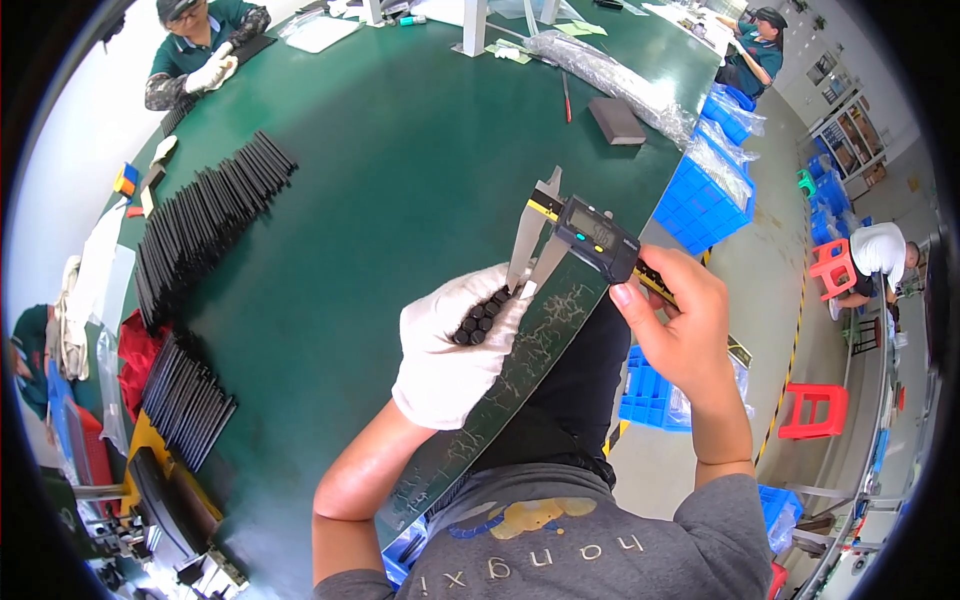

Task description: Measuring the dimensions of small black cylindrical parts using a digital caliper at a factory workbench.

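Observation:
A digital caliper (597, 238) with a dark body and a small screen is gripped in my bare right hand (675, 320), thumb at its lower edge. Its metal jaws point down and left to my left hand (450, 340), which wears a white glove. Those gloved fingers are closed round a bundle of short-looking black rods (478, 322), their round ends facing me. The jaw tips meet the far side of the bundle by my left fingertips; exactly what lies between them is too small to tell.
On the green table (380, 140), a long row of black rods (205, 220) lies at left, with more rods (190, 400) nearer. A dark box (617, 121) and plastic-wrapped bundle (610, 75) lie far right. Blue crates (705, 200) stand beside the table. A co-worker (200, 55) sits far left.

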{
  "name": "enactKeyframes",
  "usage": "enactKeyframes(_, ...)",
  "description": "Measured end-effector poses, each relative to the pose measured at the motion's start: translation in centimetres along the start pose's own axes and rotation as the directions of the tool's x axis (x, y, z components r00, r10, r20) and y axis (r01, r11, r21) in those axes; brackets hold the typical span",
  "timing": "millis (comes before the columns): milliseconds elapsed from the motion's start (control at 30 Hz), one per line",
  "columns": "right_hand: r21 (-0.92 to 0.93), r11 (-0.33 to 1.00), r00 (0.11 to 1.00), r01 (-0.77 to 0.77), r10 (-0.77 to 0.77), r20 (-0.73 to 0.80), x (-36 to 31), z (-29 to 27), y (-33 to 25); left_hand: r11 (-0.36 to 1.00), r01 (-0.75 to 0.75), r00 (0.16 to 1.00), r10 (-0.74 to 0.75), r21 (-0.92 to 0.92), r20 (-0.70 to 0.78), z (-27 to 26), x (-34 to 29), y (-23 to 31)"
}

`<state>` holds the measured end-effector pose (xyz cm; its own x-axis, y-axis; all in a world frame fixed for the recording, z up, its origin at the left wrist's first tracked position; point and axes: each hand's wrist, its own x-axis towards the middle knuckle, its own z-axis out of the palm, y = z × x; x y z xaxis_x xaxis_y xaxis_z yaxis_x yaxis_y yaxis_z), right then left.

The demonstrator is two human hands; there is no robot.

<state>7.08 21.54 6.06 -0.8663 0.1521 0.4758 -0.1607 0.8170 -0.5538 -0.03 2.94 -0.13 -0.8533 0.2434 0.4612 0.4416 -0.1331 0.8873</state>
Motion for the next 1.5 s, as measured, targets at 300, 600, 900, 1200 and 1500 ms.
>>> enactKeyframes(300,-0.094,0.995,0.999,0.036,-0.040,-0.032,0.4,0.0,-0.4,0.998,-0.039,0.999,0.039,-0.050,-0.005,0.0,-0.1,0.0)
enactKeyframes(600,-0.185,0.980,0.993,0.072,-0.088,-0.079,0.4,0.1,0.1,0.999,-0.018,1.000,0.018,-0.052,0.005,-0.1,-0.2,0.4)
enactKeyframes(900,-0.186,0.967,0.982,0.173,-0.183,-0.043,0.9,0.6,0.7,0.995,0.077,0.997,-0.077,-0.065,0.006,-0.6,-0.2,0.4)
enactKeyframes(1200,-0.139,0.956,0.965,0.259,-0.260,0.011,2.2,0.0,0.4,1.000,-0.031,0.992,0.031,-0.003,0.121,-1.4,0.6,0.2)
enactKeyframes(1500,-0.202,0.918,0.938,0.341,-0.345,0.018,3.3,-0.7,-0.2,0.997,0.074,0.958,-0.061,-0.033,0.281,-2.3,1.1,1.6)
